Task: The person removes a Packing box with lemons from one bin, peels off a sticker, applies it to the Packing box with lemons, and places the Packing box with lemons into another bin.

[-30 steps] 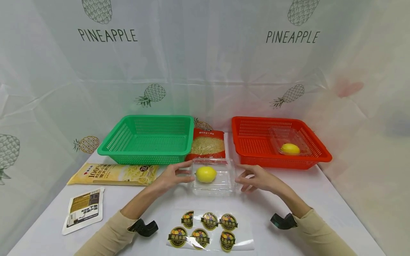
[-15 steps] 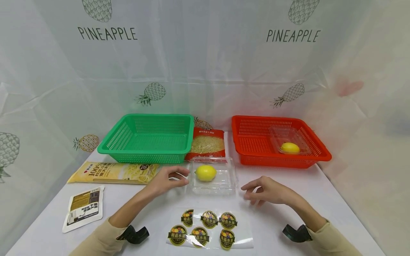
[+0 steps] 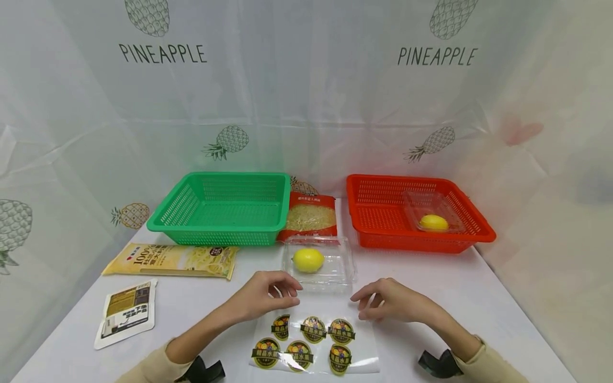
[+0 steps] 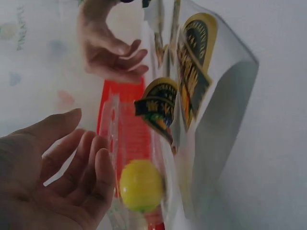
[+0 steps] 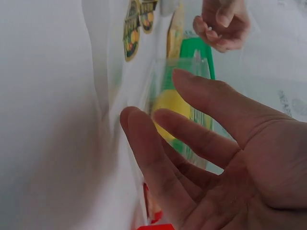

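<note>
My left hand [image 3: 265, 295] hovers at the upper left of the sticker sheet [image 3: 364, 346], fingers loosely bent around nothing. On the sheet's other side my right hand [image 3: 395, 302] is likewise relaxed, with thumb and fingers apart in the right wrist view. Several round black-and-gold stickers [image 3: 299, 355] lie on the clear sheet, which lifts off the table in the left wrist view. Just beyond the hands sits a clear plastic clamshell box [image 3: 337, 266] with a yellow lemon [image 3: 308, 260] in its left part. Neither hand touches the box.
A green basket [image 3: 217, 236] stands back left. The red basket [image 3: 416, 242] at back right holds another clear box with a lemon [image 3: 433, 222]. Between them lies a red pasta bag [image 3: 311, 215]. A yellow pasta bag [image 3: 172, 260] and a white pouch [image 3: 126, 314] are at left.
Both hands have let go of the clear box's sides and drawn back toward the sticker sheet. The box with its lemon stays on the table.
</note>
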Action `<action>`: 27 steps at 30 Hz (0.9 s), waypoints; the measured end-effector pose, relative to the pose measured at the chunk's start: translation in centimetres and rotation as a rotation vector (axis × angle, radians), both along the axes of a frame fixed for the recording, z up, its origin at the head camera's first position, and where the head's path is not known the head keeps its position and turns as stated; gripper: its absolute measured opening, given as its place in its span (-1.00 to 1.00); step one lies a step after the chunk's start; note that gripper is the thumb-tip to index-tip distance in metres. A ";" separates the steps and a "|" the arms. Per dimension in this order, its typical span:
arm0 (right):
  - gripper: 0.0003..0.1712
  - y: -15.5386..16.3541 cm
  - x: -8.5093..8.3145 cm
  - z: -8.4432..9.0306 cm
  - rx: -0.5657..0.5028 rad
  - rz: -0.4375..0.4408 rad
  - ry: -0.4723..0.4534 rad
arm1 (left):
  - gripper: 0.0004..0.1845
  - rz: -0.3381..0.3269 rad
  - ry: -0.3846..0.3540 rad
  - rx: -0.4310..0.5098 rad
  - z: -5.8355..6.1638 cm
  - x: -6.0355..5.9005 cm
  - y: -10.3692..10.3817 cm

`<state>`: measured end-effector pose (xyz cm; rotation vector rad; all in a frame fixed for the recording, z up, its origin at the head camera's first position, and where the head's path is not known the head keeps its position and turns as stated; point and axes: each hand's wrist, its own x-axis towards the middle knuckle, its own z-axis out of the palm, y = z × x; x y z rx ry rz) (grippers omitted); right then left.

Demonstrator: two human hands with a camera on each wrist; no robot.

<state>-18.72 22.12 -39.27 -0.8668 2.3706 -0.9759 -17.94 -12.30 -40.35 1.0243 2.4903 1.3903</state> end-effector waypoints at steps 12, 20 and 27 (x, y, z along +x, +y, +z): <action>-0.57 -2.2 1.3 -0.7 0.039 -0.003 0.144 | -0.76 -0.155 0.153 -0.341 -0.5 1.3 2.4; -0.61 -3.3 1.7 -1.0 0.110 -0.008 0.209 | -0.65 -0.140 0.196 -0.475 -1.2 1.6 2.9; -0.63 -4.2 1.7 -1.2 0.155 -0.013 0.241 | -0.60 -0.155 0.222 -0.505 -1.8 1.7 2.9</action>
